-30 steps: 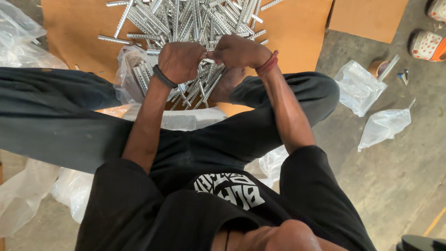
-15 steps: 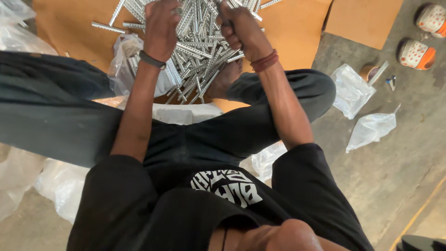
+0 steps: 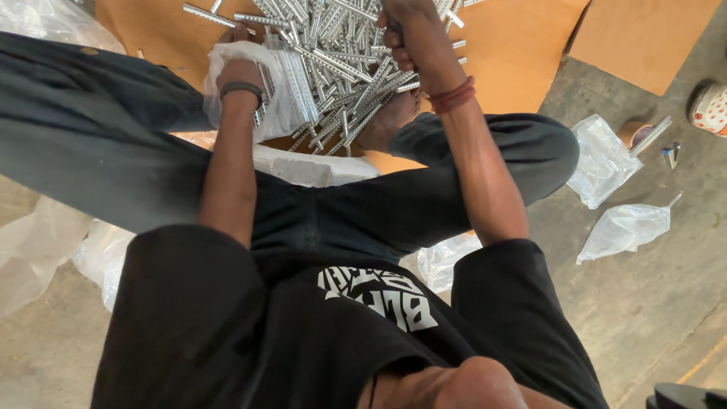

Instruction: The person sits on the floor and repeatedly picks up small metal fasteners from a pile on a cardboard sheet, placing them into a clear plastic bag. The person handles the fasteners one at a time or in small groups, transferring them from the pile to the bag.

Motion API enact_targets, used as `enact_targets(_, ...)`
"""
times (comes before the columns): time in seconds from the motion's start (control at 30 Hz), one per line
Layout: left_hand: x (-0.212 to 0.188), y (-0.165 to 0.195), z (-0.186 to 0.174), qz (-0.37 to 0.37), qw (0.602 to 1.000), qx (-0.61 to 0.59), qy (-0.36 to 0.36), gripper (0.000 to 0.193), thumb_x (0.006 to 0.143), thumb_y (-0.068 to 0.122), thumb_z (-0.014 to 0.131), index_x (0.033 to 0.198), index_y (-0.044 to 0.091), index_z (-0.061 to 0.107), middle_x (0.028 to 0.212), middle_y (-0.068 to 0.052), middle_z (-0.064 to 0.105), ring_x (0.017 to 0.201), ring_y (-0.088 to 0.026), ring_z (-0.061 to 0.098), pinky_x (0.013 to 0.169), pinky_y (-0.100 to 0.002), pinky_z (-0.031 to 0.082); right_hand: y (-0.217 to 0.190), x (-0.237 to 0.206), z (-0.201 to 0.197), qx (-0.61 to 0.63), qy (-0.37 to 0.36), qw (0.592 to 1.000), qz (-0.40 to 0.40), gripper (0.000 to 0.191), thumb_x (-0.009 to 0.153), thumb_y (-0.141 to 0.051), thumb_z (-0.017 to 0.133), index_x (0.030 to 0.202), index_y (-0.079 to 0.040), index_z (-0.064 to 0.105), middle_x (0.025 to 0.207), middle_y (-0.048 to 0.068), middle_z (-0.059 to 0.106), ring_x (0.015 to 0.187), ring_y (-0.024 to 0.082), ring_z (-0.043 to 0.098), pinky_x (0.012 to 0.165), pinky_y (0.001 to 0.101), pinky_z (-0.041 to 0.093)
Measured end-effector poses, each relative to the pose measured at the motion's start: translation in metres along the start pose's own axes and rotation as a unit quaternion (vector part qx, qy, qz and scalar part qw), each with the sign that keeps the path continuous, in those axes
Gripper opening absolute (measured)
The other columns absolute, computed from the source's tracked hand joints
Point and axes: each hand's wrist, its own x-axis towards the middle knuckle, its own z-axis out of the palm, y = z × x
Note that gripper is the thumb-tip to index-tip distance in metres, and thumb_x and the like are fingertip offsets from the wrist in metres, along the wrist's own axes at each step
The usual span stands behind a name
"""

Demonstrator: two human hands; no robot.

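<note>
The brown cardboard sheet point(image 3: 515, 53) lies on the concrete floor point(image 3: 666, 303), carrying a heap of slim metal strips point(image 3: 341, 53) whose long axes run every way, many slanting toward the upper right. The left hand point(image 3: 238, 72) is mostly buried in a clear plastic bag point(image 3: 280, 106) beside the heap; its grip I cannot tell. The right hand point(image 3: 413, 34) is clenched among the strips, its fingers cut off by the frame's top.

The left hand point(image 3: 241, 72) is half buried in a plastic bag point(image 3: 276, 106) — the right hand's point(image 3: 413, 34) grip runs past the top edge.
</note>
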Motion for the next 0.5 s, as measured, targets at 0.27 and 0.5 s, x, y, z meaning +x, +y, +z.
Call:
enact_targets(0.27,0.011,-0.003,0.023,-0.086,0.985,-0.127,0.084,0.025,0.078,0.016,0.036,0.087,0.002,0.055,0.087,-0.019,0.056,0.081,-0.033,0.054,0.066,-0.041,0.043,0.021,0.014,0.006,-0.020,0.005,1.000,0.001,0.026,0.082,-0.028,0.046,0.068,-0.006,0.047,0.051,-0.003,0.039,0.037,0.003,0.031,0.032,0.0176,0.020)
enact_targets(0.5,0.008,-0.020,-0.012,0.093,0.965,-0.212,0.123,0.015,0.057,0.012,0.069,0.058,0.005,0.056,0.060,-0.012,0.057,0.053,-0.021,0.054,0.051,-0.029,0.043,0.030,0.013,0.001,-0.036,-0.002,0.999,-0.009,0.029,0.082,-0.029,0.046,0.066,-0.005,0.047,0.049,-0.003,0.039,0.036,0.003,0.033,0.030,0.0175,0.021)
